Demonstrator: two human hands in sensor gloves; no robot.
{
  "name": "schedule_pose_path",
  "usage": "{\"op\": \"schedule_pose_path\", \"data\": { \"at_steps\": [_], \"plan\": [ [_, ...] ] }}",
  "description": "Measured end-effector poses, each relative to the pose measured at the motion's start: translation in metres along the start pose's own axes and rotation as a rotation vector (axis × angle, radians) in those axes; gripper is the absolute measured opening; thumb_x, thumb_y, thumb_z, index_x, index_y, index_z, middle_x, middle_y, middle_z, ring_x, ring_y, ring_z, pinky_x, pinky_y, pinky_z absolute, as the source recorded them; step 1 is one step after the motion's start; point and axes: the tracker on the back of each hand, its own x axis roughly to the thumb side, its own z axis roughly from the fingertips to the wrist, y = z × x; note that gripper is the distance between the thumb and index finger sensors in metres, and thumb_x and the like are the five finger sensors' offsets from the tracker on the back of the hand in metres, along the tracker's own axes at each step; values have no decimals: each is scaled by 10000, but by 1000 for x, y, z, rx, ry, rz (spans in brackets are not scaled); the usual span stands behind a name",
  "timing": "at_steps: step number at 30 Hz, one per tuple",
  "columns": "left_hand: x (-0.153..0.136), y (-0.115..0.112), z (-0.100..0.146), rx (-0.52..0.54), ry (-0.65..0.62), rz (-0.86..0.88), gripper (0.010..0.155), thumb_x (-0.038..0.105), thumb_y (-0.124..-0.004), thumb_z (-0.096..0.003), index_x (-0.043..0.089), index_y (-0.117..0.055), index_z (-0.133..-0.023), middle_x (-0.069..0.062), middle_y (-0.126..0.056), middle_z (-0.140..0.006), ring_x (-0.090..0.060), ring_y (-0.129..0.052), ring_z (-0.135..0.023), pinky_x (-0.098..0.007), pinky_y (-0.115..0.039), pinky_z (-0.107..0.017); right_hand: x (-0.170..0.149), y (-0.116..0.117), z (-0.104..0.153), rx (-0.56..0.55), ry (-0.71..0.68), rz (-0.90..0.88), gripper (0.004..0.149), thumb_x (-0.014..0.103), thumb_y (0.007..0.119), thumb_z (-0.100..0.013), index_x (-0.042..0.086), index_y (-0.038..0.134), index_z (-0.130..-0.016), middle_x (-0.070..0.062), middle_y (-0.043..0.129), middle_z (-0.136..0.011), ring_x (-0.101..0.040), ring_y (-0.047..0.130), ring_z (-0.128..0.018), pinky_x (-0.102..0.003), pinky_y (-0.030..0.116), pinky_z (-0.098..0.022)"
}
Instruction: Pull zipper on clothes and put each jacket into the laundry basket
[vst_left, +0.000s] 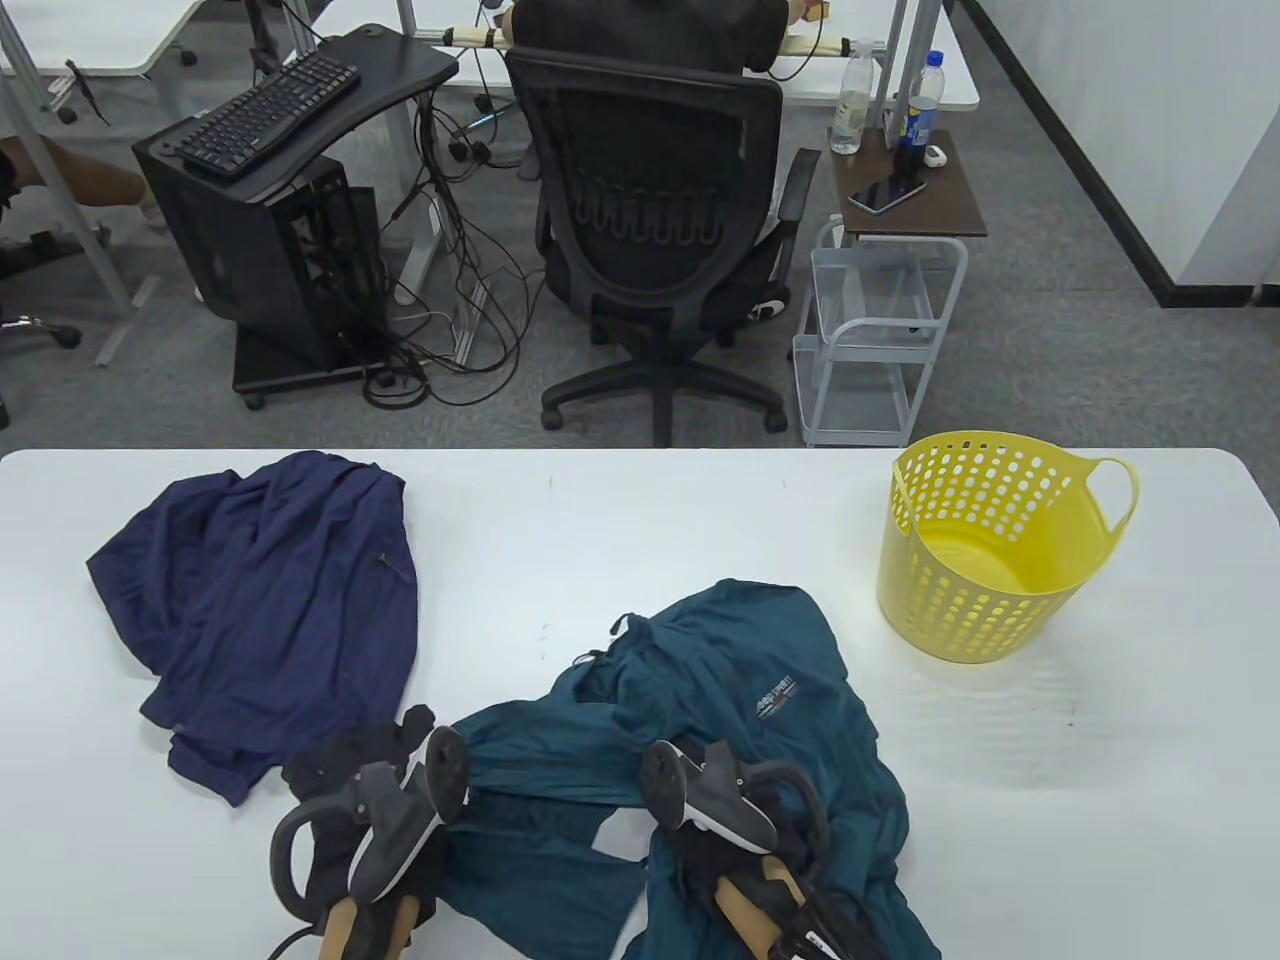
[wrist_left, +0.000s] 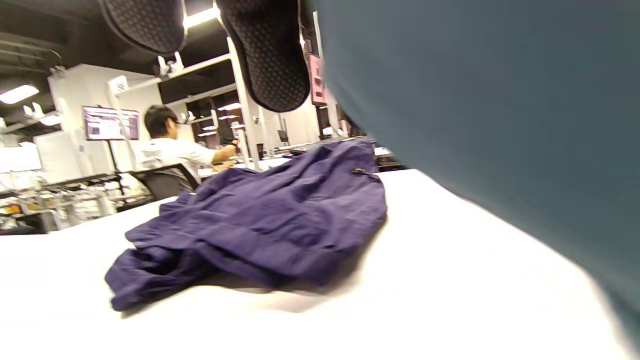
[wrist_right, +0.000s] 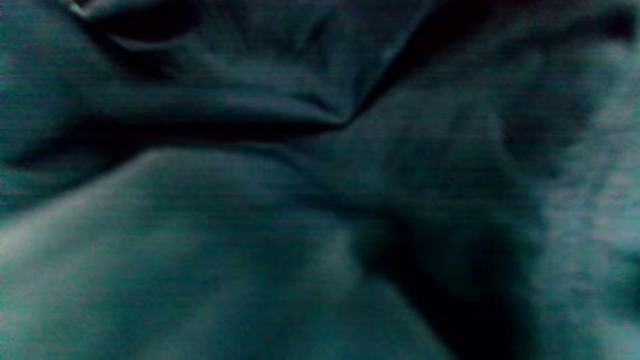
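1. We find the yellow laundry basket (vst_left: 985, 560) at the far right of the tabletop (vst_left: 640, 520) with nothing in it; no jacket is stowed.
2. The navy jacket (vst_left: 270, 600) lies crumpled at the left, untouched.
3. The teal jacket (vst_left: 760, 720) lies near centre; the left hand (vst_left: 370, 790) sits at its left edge, the right hand (vst_left: 720, 810) on it. We cannot tell either grip.
4. No zipper shows; we judge all work outstanding.

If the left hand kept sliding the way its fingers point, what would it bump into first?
Probably the navy jacket: the left hand points up-table toward its near edge, with the teal jacket alongside. How high the hand sits is unclear, so this is a guess.
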Motion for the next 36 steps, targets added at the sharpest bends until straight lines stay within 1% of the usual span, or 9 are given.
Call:
{"op": "schedule_pose_path", "data": {
  "at_steps": [4,9,13,18,21,27,30,32,36],
  "plan": [
    [-33,0,-4,-65,56,37,494,404,-790,-437,440,-760,-929,137,-897,-941,-289,-821,-934,-703,-572,-674,-23,5,-5,0,34,-81,520,483,673,-509,451,592,-1021,138,595,-1164,-313,668,-1033,-549,575,-718],
    [-66,-9,-2,-167,110,37,477,365,-775,-452,449,-771,-921,117,-895,-953,-301,-816,-935,-700,-564,-678,-24,5,-4,3,-16,-126,525,489,681,-504,446,599,-1020,138,600,-1163,-315,650,-1040,-554,556,-726],
    [-86,-30,0,-366,198,-29,530,347,-771,-462,458,-696,-975,101,-784,-1059,-341,-712,-1008,-714,-509,-695,-18,4,-3,14,-48,-127,528,490,685,-499,443,603,-1019,137,595,-1163,-315,641,-1044,-557,550,-728],
    [-107,-58,3,-702,210,-161,772,417,-851,-416,482,-425,-1055,63,-455,-1207,-396,-404,-1111,-721,-400,-723,-19,3,-2,30,-73,-150,528,484,698,-495,430,625,-1015,128,599,-1164,-327,637,-1045,-565,544,-729],
    [-103,-57,6,-753,86,-48,998,586,-926,-269,455,-324,-1055,43,-297,-1217,-401,-286,-1108,-732,-332,-717,-20,-2,0,31,-88,-176,578,515,761,-461,402,652,-1017,92,622,-1164,-352,649,-1040,-586,543,-725],
    [-43,-4,8,-613,-183,154,943,660,-811,-318,444,-290,-1075,22,-291,-1229,-417,-278,-1108,-736,-316,-715,-31,-33,16,14,-172,-293,756,601,893,-363,375,642,-1039,66,635,-1174,-373,659,-1042,-598,554,-723],
    [-1,21,8,-423,-265,256,814,657,-713,-379,443,-366,-1083,19,-430,-1220,-414,-410,-1102,-710,-414,-715,-61,-55,27,-61,-176,-399,753,608,900,-361,375,656,-1035,68,654,-1168,-363,686,-1031,-590,571,-718],
    [21,28,7,-322,-278,296,750,666,-686,-393,449,-456,-1073,38,-582,-1181,-381,-580,-1063,-662,-528,-699,-89,-64,32,-171,-81,-488,651,541,886,-401,360,716,-1003,54,718,-1132,-351,749,-990,-573,608,-700],
    [70,31,6,-141,-247,355,664,656,-675,-398,427,-636,-1020,68,-797,-1069,-337,-801,-952,-608,-649,-657,-170,-56,36,-389,303,-715,491,455,835,-461,319,825,-932,13,834,-1045,-346,862,-875,-549,677,-638]
  ]
}}
